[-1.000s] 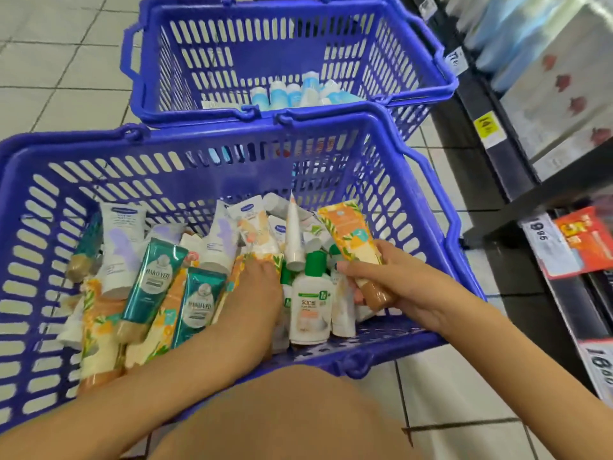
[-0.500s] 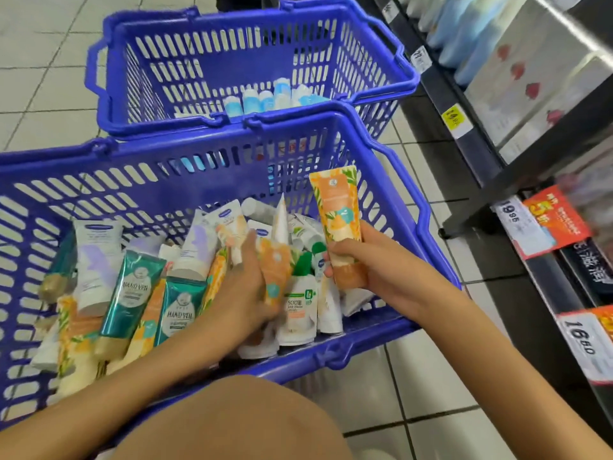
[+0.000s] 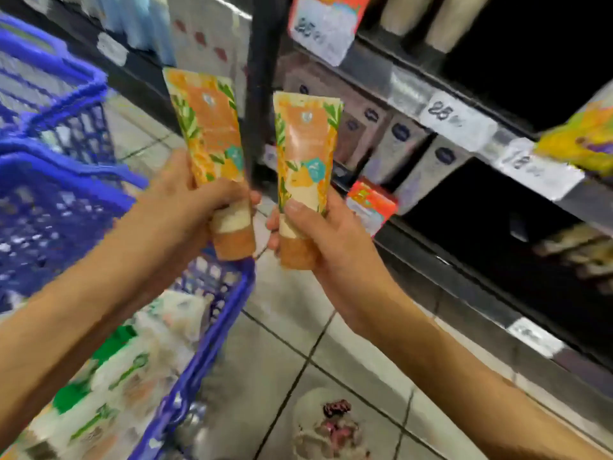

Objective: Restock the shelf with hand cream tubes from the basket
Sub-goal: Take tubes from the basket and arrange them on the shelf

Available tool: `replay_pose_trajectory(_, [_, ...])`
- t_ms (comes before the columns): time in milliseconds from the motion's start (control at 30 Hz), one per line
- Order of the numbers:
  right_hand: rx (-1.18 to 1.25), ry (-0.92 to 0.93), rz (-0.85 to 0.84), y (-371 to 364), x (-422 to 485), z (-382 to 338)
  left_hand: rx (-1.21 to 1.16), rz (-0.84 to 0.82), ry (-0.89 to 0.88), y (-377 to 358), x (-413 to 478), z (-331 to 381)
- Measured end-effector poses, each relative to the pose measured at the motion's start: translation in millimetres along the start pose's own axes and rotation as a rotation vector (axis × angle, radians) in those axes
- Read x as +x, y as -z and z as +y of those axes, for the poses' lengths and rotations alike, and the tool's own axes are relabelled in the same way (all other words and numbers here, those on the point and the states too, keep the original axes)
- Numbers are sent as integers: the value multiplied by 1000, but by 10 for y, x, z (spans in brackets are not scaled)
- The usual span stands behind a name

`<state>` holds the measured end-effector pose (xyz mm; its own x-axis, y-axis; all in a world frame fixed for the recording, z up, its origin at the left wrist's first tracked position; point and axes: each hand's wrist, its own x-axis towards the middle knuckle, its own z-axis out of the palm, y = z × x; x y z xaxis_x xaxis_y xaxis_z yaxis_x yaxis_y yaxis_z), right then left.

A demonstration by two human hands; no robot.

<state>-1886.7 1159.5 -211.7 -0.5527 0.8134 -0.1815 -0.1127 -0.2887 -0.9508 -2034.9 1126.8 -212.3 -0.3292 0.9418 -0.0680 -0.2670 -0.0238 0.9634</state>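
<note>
My left hand (image 3: 185,207) grips an orange, leaf-patterned hand cream tube (image 3: 209,127) near its brown cap, crimped end up. My right hand (image 3: 318,240) grips a second matching orange tube (image 3: 305,147) the same way. Both tubes are raised side by side in front of the dark shelf (image 3: 441,127). The blue basket (image 3: 205,346) sits below my left arm with several tubes blurred inside.
A second blue basket (image 3: 66,94) stands behind at the left. Shelf edges carry white price tags (image 3: 454,117) and a red tag (image 3: 371,204). Grey boxed products (image 3: 398,144) line the shelf. Tiled floor (image 3: 282,310) lies between basket and shelf. A shoe (image 3: 331,426) shows below.
Both hands have lifted out of the basket, each with an orange tube, and swung right toward the shelf. The left hand took its tube from the pile. The view turned right.
</note>
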Motion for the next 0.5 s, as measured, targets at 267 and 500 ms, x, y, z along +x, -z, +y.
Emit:
replay_pose_trajectory(267, [137,-6,582,986,-1429,-223,-130,-611,139,-1728,140,-416])
replay_pose_trajectory(500, [210,-80,686,1448,-1686,119,-47,-723,324,-2163,-58,-1003])
